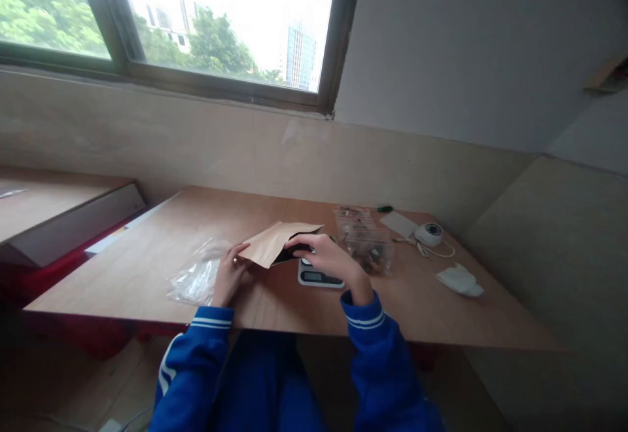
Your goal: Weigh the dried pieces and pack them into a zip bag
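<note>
The brown paper bag (269,243) is held up over the desk (402,311) between the two hands, its dark open mouth toward the right. The left hand (230,276) is closed on the bag's left end, thumb in front and fingers behind. The right hand (330,256) is at the mouth, fingers curved and partly closed, their tips against the opening; whether they grip anything there, I cannot tell. Just below the right hand sits a small scale (321,280), partly covered by it. A clear plastic bag (193,281) lies beside the left hand.
</note>
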The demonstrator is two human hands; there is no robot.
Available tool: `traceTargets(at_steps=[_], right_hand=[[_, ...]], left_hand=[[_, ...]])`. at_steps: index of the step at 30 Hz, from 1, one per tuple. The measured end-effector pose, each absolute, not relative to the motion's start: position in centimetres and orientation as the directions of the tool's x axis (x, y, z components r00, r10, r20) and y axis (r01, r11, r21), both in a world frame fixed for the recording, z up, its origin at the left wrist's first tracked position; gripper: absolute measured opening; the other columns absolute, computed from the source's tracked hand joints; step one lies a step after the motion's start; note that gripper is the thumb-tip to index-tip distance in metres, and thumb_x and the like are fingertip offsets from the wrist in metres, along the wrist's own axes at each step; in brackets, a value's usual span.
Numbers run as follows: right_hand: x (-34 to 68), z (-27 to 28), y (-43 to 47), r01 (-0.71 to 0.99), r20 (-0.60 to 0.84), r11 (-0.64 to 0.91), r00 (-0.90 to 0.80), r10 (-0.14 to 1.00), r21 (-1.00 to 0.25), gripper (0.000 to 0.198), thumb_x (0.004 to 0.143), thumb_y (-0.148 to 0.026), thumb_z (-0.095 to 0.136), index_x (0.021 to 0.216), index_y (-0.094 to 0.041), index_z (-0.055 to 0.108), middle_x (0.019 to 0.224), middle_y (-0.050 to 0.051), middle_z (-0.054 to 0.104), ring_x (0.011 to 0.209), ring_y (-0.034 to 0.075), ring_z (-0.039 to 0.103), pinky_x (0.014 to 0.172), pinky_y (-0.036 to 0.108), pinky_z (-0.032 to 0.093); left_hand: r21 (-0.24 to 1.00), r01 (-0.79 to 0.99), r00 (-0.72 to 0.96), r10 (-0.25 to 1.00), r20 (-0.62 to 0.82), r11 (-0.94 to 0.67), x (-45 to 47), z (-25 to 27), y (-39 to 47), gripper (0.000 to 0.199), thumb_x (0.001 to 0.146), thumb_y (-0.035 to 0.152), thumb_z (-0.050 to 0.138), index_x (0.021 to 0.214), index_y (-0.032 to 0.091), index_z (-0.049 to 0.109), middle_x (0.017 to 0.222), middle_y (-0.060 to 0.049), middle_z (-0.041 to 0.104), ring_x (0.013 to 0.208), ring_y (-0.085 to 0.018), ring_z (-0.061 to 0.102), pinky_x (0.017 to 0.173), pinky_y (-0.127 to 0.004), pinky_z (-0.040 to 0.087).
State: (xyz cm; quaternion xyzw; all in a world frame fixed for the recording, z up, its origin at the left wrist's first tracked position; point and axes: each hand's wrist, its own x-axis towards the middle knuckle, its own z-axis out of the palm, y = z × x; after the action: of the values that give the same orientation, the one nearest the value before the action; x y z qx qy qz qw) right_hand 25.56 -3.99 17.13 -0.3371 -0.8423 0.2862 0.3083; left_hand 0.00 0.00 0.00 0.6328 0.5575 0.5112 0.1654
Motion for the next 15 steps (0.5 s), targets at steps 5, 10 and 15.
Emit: traceTargets(at_steps=[5, 10, 15], right_hand=[[27.6, 17.8, -4.5, 0.206, 0.371, 0.508, -0.470, 0.801, -0.836, 0.026, 0.086, -0.022, 0.059, 0.110, -0.026, 0.069, 0.111, 0.001, 0.070, 0.098, 0.017, 0.065, 0.083, 0.029, 0.053], [29.7, 16.9, -3.8, 0.061, 0.423, 0.454, -0.270, 0.865, -0.889, 0.026, 0.084, -0.029, 0.064, 0.110, -0.024, 0.066, 0.111, 0.004, 0.070, 0.106, 0.019, 0.063, 0.090, 0.032, 0.051], [30.0, 12.4, -0.7, 0.170, 0.338, 0.379, -0.225, 0.914, -0.910, 0.034, 0.084, -0.027, 0.061, 0.117, -0.023, 0.060, 0.111, 0.007, 0.069, 0.102, 0.019, 0.064, 0.090, 0.035, 0.052]], left_hand=[[0.803, 0.518, -0.191, 0.875, 0.446, -0.296, 0.0, -0.4, 0.3, 0.043, 0.078, 0.042, 0.057, 0.115, 0.021, 0.061, 0.116, -0.009, 0.058, 0.100, -0.025, 0.058, 0.088, -0.040, 0.047], [0.808, 0.554, -0.284, 0.866, 0.410, -0.201, -0.2, -0.4, 0.4, 0.049, 0.076, 0.055, 0.056, 0.106, 0.018, 0.062, 0.100, -0.010, 0.062, 0.094, -0.028, 0.058, 0.086, -0.043, 0.047], [0.796, 0.583, -0.317, 0.857, 0.406, -0.162, -0.3, 0.0, 0.3, 0.050, 0.076, 0.060, 0.053, 0.100, 0.017, 0.063, 0.093, -0.010, 0.062, 0.093, -0.030, 0.057, 0.084, -0.043, 0.046]])
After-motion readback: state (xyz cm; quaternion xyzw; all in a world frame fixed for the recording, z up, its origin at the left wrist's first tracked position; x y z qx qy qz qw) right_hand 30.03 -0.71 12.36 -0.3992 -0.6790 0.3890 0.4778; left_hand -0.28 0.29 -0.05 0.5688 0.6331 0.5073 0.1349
